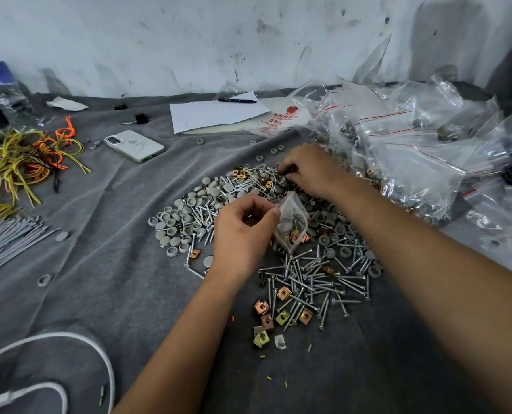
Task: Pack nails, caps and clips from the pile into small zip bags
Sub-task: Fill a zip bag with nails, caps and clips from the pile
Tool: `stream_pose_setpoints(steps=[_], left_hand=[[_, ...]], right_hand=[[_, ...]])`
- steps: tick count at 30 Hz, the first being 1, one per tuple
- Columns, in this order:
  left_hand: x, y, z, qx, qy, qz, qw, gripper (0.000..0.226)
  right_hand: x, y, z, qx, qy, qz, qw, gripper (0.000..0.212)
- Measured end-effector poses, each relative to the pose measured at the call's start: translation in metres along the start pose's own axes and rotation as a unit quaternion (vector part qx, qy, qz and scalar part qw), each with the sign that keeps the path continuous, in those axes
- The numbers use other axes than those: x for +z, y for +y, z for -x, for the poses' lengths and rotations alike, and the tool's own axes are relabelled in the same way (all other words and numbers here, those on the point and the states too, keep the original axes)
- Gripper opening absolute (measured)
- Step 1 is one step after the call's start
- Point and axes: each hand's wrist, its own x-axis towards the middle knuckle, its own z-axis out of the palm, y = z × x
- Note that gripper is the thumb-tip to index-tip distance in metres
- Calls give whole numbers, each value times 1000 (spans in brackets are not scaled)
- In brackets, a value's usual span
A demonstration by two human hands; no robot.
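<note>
While the left hand pinches a small zip bag by its mouth above the pile, the right hand, fingers curled, picks among caps and nails just beyond it; what it holds is hidden.

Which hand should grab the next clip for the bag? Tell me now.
Right. The right hand already reaches into the far side of the pile among clips, while the left hand is occupied pinching the small zip bag.
</note>
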Motion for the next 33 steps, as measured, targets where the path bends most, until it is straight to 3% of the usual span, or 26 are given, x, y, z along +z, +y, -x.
stream_pose_setpoints(steps=[4,10,13,15,18,21,23,26,29,33], left_hand=[[0,-1,-1,-2,0,-4,1000,21],[1,-1,-1,-7,3,1,1000,20],[1,-2,-1,-3,3,0,1000,17],[1,-3,-1,6,2,1,1000,15],[1,-4,-1,20,-2,9,1000,15],[1,-5,-1,35,-1,9,999,17],[1,-5,-1,37,-1,12,999,19],[1,-3,-1,36,6,26,999,19],[1,-2,-1,30,23,55,998,13],[3,-1,-2,11,47,82,996,10]], right_hand=[[-2,3,10,-9,32,-27,999,20],[-17,0,46,46,128,-173,975,18],[-30,-11,77,8,166,-295,941,15],[-38,-21,96,-49,152,-319,934,13],[-45,-33,108,-115,97,-232,961,14],[-46,-34,108,-128,32,-136,982,25],[-47,-33,107,-113,26,-129,985,29],[-51,-32,107,-111,57,-161,979,18],[-54,-41,110,-123,-7,-172,977,9],[-51,-45,112,-62,-85,-55,993,50]])
